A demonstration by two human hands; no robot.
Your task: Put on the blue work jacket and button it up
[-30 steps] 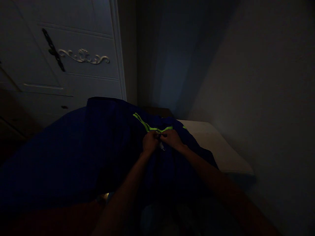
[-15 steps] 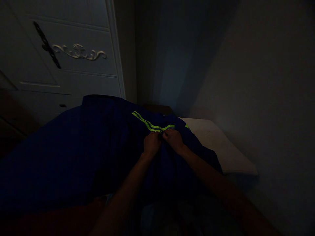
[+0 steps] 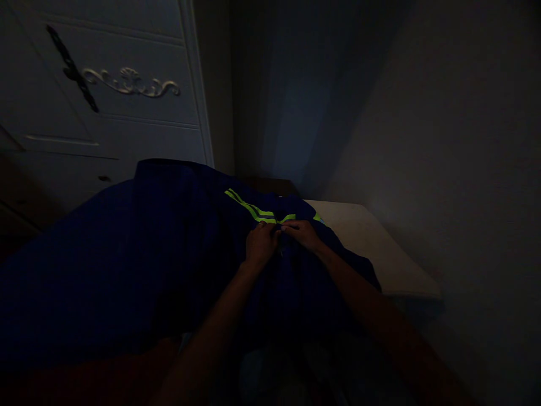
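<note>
A dark blue garment, looking like a work jacket [image 3: 181, 225], lies spread out in dim light. Bright yellow-green reflective stripes [image 3: 249, 210] cross it. My left hand [image 3: 261, 243] is closed on the jacket's front, just below the stripes. Close beside it, my right hand [image 3: 302, 234] pinches the front edge with thumb and finger. The two hands nearly meet at the middle of the jacket. Whether a button, snap or zip lies between the fingers is too dark to tell.
At the back left stands a white cabinet [image 3: 147, 135] with a dark handle [image 3: 72, 69] and scroll ornament. A pale board-like surface [image 3: 372, 248] extends right of the jacket, against the grey wall [image 3: 465, 169]. Dark red cloth [image 3: 139, 366] shows at lower left.
My right hand has shifted slightly, its fingers now stretched more toward the left hand at the jacket front. The left hand stays nearly in place. The view has moved a little.
</note>
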